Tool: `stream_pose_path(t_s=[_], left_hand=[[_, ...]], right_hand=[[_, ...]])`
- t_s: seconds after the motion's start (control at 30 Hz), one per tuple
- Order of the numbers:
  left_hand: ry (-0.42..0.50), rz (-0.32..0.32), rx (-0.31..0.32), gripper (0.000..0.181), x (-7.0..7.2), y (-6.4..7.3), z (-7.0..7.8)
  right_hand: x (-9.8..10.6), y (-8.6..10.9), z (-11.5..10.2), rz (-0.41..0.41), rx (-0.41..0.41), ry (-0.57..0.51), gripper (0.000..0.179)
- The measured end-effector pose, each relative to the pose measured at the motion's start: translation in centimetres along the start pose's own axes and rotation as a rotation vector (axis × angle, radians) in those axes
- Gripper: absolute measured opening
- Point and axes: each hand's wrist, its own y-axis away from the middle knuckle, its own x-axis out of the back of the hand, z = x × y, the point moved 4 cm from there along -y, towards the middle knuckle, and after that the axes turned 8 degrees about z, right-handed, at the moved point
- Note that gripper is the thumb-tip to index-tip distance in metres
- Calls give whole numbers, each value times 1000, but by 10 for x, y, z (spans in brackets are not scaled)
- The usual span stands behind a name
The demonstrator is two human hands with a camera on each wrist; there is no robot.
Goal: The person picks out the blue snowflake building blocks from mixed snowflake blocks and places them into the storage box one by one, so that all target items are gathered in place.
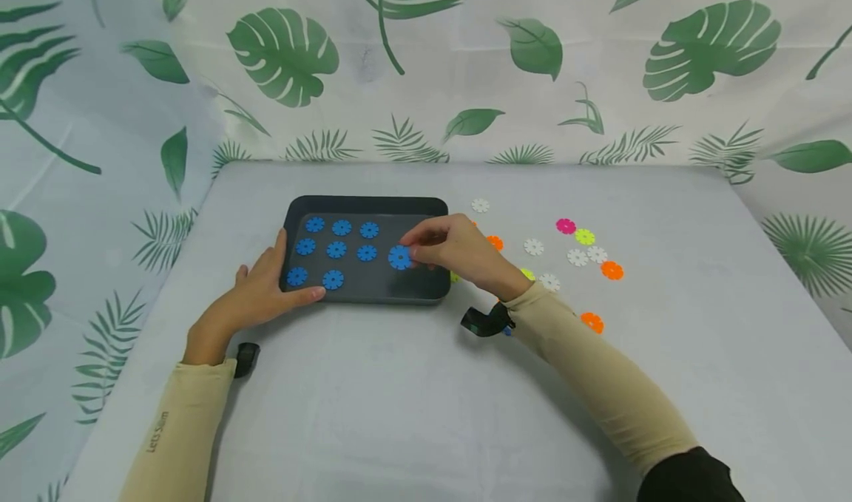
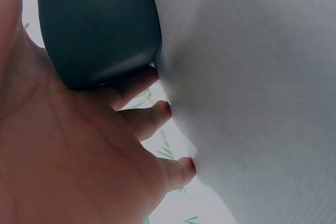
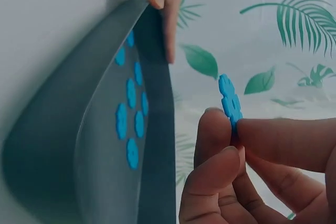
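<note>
My right hand [image 1: 462,247] pinches a blue notched disc [image 1: 400,257] between thumb and fingertips, above the right part of a dark grey tray [image 1: 386,291]. In the right wrist view this disc [image 3: 230,100] stands edge-on, apart from the tray wall. Several more blue discs [image 1: 336,249] lie in rows on the left and middle of the tray floor. At the tray's left end my left hand [image 1: 256,295] holds it, thumb over the front rim and fingers along the outer side. In the left wrist view, fingertips [image 2: 160,109] touch the white cloth beside the tray wall.
Right of the tray, loose notched discs lie scattered on the white cloth: orange [image 1: 612,270], white [image 1: 533,247], yellow [image 1: 585,236] and pink [image 1: 566,226]. Some are partly hidden by my right hand and forearm. A leaf-patterned curtain [image 1: 426,80] stands behind the table.
</note>
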Motion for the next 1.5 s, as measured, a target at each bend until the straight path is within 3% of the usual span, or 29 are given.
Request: stream_pose_path(t_s=[0.23, 0.63, 0.97, 1.5], left_hand=[[1, 7, -2, 138, 1, 1, 0], [-3, 7, 8, 138, 1, 1, 1], [-11, 5, 8, 138, 1, 1, 1], [-4, 3, 7, 137, 0, 0, 0]], right_hand=[[-17, -11, -4, -9, 48, -22, 18], [-39, -23, -7, 35, 44, -25, 13], [-57, -33, -1, 15, 11, 23, 10], [-66, -41, 15, -1, -49, 116, 7]])
